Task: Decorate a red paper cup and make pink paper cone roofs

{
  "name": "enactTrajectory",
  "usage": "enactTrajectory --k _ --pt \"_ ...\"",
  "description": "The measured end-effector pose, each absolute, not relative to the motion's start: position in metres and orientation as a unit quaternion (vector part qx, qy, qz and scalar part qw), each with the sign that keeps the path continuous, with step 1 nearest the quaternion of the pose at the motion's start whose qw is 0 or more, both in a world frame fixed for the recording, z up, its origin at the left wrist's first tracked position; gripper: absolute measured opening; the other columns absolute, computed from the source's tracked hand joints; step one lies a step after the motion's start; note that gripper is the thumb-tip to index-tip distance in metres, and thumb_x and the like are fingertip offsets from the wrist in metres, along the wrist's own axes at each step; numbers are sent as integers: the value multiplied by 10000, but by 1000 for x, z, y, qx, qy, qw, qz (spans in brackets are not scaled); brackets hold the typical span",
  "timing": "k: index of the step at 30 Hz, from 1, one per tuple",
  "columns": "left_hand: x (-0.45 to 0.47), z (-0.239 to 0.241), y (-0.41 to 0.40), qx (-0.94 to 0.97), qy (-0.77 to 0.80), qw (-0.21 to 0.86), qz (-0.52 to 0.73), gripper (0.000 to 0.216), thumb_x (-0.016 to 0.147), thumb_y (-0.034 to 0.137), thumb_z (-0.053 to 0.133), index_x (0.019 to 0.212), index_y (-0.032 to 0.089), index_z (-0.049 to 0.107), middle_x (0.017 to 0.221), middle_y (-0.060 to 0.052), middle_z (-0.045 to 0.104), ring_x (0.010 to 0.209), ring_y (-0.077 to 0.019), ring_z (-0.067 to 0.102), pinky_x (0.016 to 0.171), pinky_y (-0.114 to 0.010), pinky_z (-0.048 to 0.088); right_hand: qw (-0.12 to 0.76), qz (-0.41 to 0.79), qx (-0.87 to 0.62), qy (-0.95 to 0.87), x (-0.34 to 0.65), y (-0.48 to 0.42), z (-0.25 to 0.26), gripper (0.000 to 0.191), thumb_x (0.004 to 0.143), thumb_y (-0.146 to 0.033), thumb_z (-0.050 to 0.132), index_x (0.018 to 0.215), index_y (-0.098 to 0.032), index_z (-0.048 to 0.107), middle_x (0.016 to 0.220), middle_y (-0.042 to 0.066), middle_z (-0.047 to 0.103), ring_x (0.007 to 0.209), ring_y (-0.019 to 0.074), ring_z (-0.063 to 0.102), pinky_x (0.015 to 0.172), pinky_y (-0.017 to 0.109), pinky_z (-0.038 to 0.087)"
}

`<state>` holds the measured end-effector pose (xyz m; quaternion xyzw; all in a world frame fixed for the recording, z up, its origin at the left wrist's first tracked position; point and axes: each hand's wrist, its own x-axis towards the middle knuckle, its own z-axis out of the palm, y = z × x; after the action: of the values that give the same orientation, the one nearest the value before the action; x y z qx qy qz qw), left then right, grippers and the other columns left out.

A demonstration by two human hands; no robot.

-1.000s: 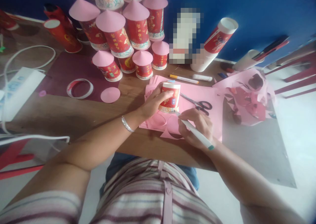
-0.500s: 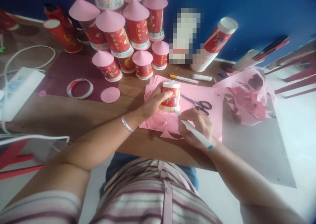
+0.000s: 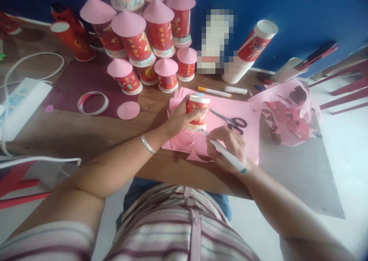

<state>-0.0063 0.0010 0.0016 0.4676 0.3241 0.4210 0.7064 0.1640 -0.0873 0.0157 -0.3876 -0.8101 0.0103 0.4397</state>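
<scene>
Hands [image 3: 178,119] [image 3: 230,148] gripping 1 round paper cup [image 3: 195,106], 1 slim white marker [image 3: 227,153]

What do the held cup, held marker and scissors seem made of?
Held cup: likely paper, finish unclear, given its printed red side. Held marker: probably smooth plastic, given its even white barrel. Scissors: smooth-looking dark handles, perhaps plastic; greyish blades, presumably metal.

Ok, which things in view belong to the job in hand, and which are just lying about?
In use:
red cylindrical paper cup, in left hand
white green-ended marker, in right hand

Apparently lying about:
black-handled metal scissors
slim yellow-ended white pen
white oblong power strip
</scene>
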Motion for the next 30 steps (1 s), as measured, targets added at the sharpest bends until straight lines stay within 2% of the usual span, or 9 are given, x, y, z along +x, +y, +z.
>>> enactTrajectory --k 11,30 --pt "-6 1 1 486 329 697 413 494 826 429 787 1187 200 540 1067 -53 681 921 -157 654 808 -295 531 445 6 -383 -810 165 -85 12 242 880 -39 583 1019 -237 568 800 -8 677 680 136 682 607 256 572" --pt "-5 3 -1 498 340 684 410 439 823 425 797 1105 190 556 992 -27 639 891 -149 624 780 -290 532 432 4 -390 -813 162 -84 17 281 875 -30 596 1043 -251 556 822 -10 684 699 145 707 620 265 586"
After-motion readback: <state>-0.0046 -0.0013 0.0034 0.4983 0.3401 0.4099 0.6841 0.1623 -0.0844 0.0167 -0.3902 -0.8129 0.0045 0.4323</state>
